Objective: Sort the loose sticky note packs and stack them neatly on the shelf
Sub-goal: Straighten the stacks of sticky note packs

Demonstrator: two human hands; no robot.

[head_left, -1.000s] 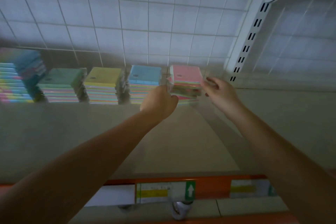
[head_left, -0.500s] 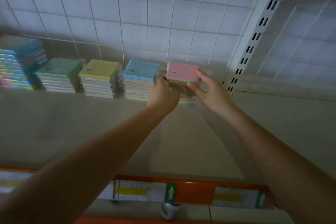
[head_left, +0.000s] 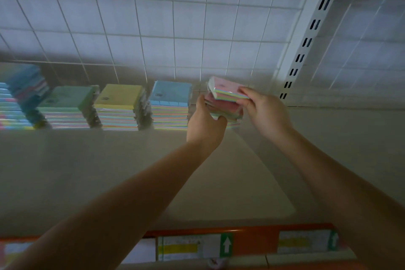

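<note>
Both bare arms reach to the far side of a pale beige shelf [head_left: 219, 182], where sticky note packs stand in a row against a white tiled wall [head_left: 175, 17]. The left hand [head_left: 205, 125] curls its fingers around the near left side of a few loose plastic-wrapped sticky note packs [head_left: 223, 108] with dark pink tops, holding them together as a small uneven pile. The right hand [head_left: 266, 112] pinches the right edge of a pink-topped sticky note pack with pastel-striped sides [head_left: 226, 90], which lies tilted on top of that pile, its left end raised. Whether the pile rests on the shelf or is lifted just above it cannot be told.

Left of the hands stand four stacks. Nearest is a blue-topped stack of sticky note packs [head_left: 171, 105], just beside the left hand. Then come a yellow-topped stack [head_left: 119, 106], a green-topped stack [head_left: 65, 107], and at the far left a taller, slightly leaning blue-topped stack [head_left: 19, 96], blurred at the frame's edge.

To the right a white slotted shelf upright [head_left: 304, 44] rises along the wall. At the near edge of the shelf runs an orange price rail [head_left: 252, 241] carrying paper labels with green arrow marks [head_left: 226, 245].
</note>
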